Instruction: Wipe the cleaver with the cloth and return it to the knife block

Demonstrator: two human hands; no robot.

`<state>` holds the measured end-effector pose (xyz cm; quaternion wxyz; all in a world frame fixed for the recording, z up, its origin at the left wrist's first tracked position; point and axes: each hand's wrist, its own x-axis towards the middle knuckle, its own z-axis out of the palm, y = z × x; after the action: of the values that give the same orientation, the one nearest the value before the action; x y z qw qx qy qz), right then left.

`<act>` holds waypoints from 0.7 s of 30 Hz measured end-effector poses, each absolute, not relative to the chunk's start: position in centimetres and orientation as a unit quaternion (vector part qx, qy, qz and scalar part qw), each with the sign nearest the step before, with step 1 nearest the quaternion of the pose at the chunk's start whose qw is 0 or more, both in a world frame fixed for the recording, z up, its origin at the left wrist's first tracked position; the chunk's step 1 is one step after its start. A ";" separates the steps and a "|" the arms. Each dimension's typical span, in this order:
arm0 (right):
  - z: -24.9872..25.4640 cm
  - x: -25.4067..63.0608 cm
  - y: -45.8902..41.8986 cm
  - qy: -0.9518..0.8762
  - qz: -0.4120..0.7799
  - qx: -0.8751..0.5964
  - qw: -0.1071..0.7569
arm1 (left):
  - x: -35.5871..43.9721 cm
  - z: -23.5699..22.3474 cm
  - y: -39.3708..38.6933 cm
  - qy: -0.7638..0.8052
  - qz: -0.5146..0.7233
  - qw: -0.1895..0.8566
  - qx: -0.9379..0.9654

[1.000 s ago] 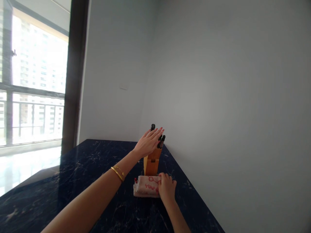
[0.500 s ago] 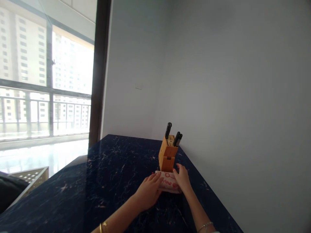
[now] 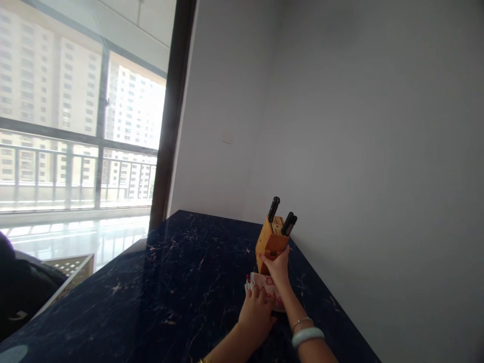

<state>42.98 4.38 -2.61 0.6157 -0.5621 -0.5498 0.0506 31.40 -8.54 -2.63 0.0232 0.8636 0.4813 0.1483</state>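
A wooden knife block (image 3: 271, 239) with black-handled knives (image 3: 289, 223) stands on the dark marble counter (image 3: 181, 282) close to the right wall. In front of it lies a folded white cloth with red print (image 3: 264, 290). My left hand (image 3: 256, 315) rests on the near end of the cloth, fingers curled onto it. My right hand (image 3: 277, 265) is raised from the cloth and touches the front of the knife block, fingers bent against the wood.
A grey wall runs along the counter's right edge, with a corner behind the block. A large window with a railing fills the left. A dark object (image 3: 22, 287) and a perforated tray (image 3: 68, 275) sit low at the left.
My right hand has lifted off the cloth and gone up to the knife block. My left hand has slid nearer along the cloth. The camera has turned a little to the left.
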 end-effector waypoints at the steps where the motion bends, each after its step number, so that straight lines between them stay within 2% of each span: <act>1: -2.5 42.7 4.4 -0.547 0.052 -0.569 0.612 | 31.5 -2.6 -8.5 0.485 0.144 0.021 0.862; 9: -1.5 40.1 3.0 -0.543 0.062 -0.621 0.562 | 30.4 -1.8 -10.1 0.527 0.096 0.000 0.844; 21: -0.7 28.9 0.3 -0.600 0.099 -0.613 0.505 | 18.2 0.5 -12.5 0.590 0.101 -0.013 0.801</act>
<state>28.91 0.33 -0.67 0.5050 -0.6127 -0.5998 0.0993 18.17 -12.55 0.51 -0.0128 0.8009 0.5901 0.1010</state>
